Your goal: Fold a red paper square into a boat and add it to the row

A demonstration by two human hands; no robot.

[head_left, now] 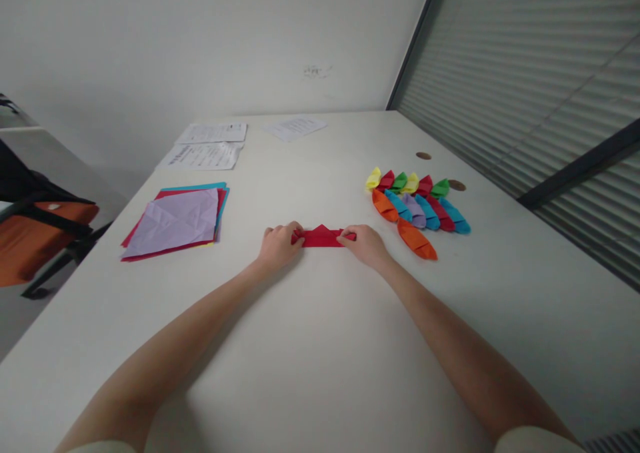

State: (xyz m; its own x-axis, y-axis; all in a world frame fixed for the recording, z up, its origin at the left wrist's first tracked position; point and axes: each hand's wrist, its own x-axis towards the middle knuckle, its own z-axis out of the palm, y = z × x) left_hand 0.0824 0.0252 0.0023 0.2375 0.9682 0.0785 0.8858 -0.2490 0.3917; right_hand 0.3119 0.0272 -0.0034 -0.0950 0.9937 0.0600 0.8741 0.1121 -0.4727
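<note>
A folded strip of red paper [321, 238] lies in the middle of the table, with a small pointed peak along its far edge. My left hand [281, 245] pinches its left end between thumb and fingers. At the opposite end, my right hand [366, 243] grips the strip the same way. My fingers cover both tips of the paper. To the right of my right hand are several folded paper boats in rows, among them an orange paper boat [417, 240] nearest to me.
A stack of coloured paper sheets [175, 223], lilac on top, lies on the left of the white table [320, 346]. Printed sheets [205, 154] rest at the back left, another printed sheet [296, 128] near the wall. Window blinds [530, 86] border the right; an orange chair [45, 240] stands left.
</note>
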